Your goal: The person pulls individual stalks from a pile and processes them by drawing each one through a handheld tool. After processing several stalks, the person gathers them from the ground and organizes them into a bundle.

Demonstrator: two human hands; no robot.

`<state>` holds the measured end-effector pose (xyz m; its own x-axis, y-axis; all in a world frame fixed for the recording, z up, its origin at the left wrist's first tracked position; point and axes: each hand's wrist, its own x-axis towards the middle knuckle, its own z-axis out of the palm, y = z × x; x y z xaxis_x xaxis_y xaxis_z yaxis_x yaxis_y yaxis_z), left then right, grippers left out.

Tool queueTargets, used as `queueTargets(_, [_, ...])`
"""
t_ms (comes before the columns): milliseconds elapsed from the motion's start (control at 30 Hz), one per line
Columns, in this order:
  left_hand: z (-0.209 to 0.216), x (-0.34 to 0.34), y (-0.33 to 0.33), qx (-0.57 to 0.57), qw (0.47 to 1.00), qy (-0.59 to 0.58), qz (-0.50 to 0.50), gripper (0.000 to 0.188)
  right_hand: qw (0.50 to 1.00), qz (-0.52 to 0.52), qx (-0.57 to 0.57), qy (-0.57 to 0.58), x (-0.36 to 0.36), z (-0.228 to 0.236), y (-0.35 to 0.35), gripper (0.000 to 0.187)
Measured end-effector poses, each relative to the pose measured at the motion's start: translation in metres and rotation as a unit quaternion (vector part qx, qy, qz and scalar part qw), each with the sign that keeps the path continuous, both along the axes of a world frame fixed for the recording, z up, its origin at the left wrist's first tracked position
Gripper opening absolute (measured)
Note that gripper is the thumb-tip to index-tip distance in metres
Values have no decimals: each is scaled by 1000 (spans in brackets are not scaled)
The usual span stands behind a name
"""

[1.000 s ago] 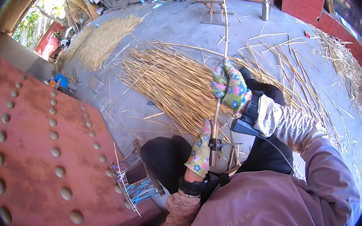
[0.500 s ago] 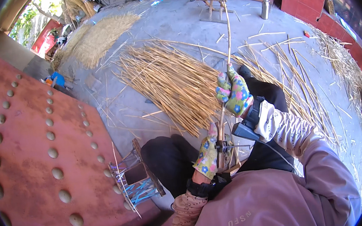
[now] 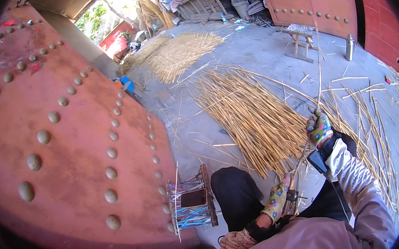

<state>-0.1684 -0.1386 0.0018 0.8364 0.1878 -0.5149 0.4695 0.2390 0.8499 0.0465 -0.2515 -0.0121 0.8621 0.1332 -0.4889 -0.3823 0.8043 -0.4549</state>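
the long stalk [image 3: 320, 75] ran forward from the right hand [image 3: 320, 129] curled around it and back toward the left hand [image 3: 278, 199], whose grip i couldn't tell.

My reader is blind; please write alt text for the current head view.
A gloved right hand grips a long, thin stalk; the gloved left hand is lower in frame, beside a dark tool. A pile of straw-coloured stalks lies ahead on grey floor.

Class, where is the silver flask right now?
In the head view, the silver flask stands upright at upper right, between the small stool and the red wall.
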Motion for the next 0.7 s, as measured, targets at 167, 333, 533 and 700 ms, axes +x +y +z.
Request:
queueTargets(167, [11,-5,-7,-13,1000,3,24,43,997,13,38,-70,6,6,1,17])
queueTargets(333, [10,1,-13,-19,999,4,39,42,996,-30,18,-88,-10,33,-7,19])
queueTargets(533, [24,1,-17,-79,993,76,37,41,997,53,47,-18,-32,5,-4,21])
queueTargets(700, [13,4,-23,-42,998,15,40,40,989,51,47,-132,-30,4,-9,21])
